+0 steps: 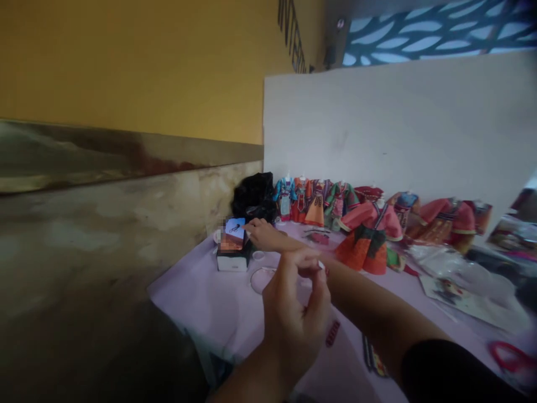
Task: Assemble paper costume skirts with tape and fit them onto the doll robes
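Note:
My left hand (291, 302) is raised in the foreground, thumb and fingers pinched together. A tiny pale bit shows at the fingertips; what it is I cannot make out. My right hand (260, 233) reaches across behind it, with the index finger stretched out to the lit screen of a phone (235, 226). The fingertip is at or very near the screen, and nothing shows in that hand. The phone leans upright on a small white box (232, 263). Beside the box are a small round white item (258, 256) and a pale ring (253, 281), partly hidden by my left hand.
Several small embroidered costumes (371, 229) stand along the back of the lilac-covered table (197, 285). A black bag (254, 193) sits in the corner. Plastic packaging (461, 271) and a red-handled item (509, 355) lie at right. A red patterned strip (333, 334) lies near my left hand.

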